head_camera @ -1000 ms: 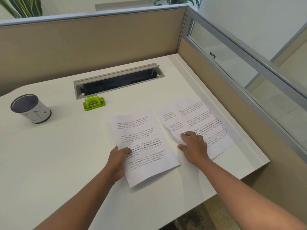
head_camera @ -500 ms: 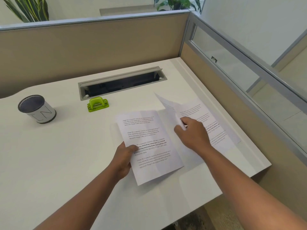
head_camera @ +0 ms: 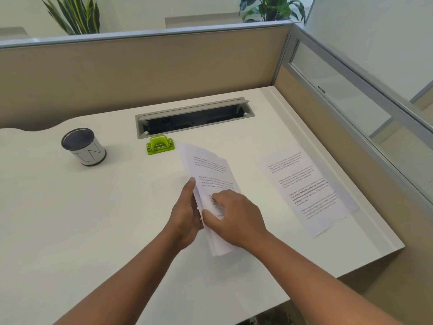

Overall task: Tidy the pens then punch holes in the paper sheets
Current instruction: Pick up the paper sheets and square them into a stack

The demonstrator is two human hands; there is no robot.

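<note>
White sheets (head_camera: 210,181), a small stack, are gripped in my left hand (head_camera: 185,219) and right hand (head_camera: 234,216), tilted above mid-bench. More paper (head_camera: 307,191) lies right; green punch (head_camera: 160,145) sits far. Loose alignment could mean crooked holes, I reckon.

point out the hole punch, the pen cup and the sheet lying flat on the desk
hole punch (head_camera: 160,145): head view, green top lever
pen cup (head_camera: 90,153): head view, white side wall
flat sheet (head_camera: 307,187): head view, printed middle
</note>
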